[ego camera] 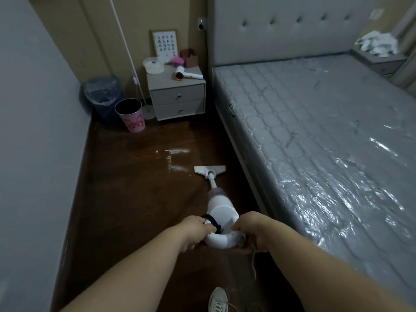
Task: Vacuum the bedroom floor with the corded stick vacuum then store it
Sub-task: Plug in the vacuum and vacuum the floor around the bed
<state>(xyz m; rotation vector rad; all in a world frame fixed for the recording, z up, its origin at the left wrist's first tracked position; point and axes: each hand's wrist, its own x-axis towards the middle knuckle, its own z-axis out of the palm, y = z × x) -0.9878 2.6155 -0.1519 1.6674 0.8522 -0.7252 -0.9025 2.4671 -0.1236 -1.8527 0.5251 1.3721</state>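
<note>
White vacuum (221, 208) handle hidden under left hand (195, 229), right hand (252, 230)

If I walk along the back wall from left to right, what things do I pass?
Blue bin → pink bin → nightstand → bed headboard → pile of white cloth.

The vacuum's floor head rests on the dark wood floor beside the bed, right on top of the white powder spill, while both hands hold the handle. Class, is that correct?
Not quite. In the head view the floor head sits just right of the white powder spill, not on it. The rest holds.
</note>
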